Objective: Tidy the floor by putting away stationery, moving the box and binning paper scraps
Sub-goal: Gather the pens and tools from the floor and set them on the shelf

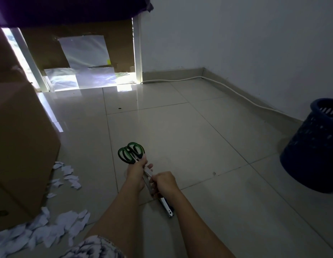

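Observation:
Green-and-black scissors (131, 152) stick up out of my left hand (137, 171), which grips them just below the handles. My right hand (164, 182) is closed around a silver and blue stapler-like tool (166, 206) whose end pokes out below the fist. Both hands meet low over the tiled floor, and the scissor blades are hidden between them. A large brown cardboard box (22, 146) stands at the left. White paper scraps (50, 228) lie scattered on the floor beside and in front of the box. A dark blue perforated bin (310, 151) stands at the right.
A white cable (236, 94) runs along the skirting of the right wall. Cardboard and plastic sheets (85, 56) cover a bright doorway at the back. A dark purple cloth (69, 8) hangs above. Bare grey tiles (190, 127) lie between box and bin.

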The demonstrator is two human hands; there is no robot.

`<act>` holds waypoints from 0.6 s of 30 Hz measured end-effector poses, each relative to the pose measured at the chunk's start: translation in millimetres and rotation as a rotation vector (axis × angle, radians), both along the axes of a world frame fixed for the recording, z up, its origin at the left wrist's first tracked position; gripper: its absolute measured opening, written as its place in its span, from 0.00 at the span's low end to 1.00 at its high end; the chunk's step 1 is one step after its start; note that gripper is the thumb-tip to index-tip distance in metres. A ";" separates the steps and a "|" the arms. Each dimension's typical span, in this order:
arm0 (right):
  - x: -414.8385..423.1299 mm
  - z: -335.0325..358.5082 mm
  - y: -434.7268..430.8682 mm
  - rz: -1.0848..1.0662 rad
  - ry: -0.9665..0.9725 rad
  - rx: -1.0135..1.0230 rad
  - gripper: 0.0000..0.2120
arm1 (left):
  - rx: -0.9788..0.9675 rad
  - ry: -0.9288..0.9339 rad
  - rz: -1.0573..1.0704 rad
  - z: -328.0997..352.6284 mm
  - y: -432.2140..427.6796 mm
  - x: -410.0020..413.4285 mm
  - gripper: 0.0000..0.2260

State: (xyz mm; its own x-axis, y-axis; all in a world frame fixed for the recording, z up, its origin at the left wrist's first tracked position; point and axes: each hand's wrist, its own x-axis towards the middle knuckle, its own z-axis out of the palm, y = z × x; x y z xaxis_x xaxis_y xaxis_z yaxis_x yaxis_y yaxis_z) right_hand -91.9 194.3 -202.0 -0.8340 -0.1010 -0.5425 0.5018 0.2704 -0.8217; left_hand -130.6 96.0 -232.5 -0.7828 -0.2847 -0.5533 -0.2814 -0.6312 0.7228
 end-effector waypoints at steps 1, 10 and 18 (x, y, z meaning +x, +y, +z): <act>1.5 1.2 2.4 0.042 -0.012 0.002 0.09 | -0.014 -0.027 -0.002 -3.8 -0.2 0.0 0.07; 8.2 -55.2 75.9 0.274 0.006 0.844 0.09 | -0.159 -0.141 -0.109 -13.1 -14.3 10.2 0.04; 17.4 -72.2 73.8 0.122 0.068 0.766 0.12 | -0.161 -0.271 -0.276 -25.4 -23.4 23.1 0.12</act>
State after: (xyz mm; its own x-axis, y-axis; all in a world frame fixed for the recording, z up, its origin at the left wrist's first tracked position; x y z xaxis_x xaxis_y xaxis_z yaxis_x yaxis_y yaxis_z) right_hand -74.5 268.1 -274.3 -0.8751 0.1883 -0.4457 0.3871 0.8252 -0.4113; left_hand -107.4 72.6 -257.9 -0.6742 -0.1840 -0.7153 -0.6177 -0.3905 0.6826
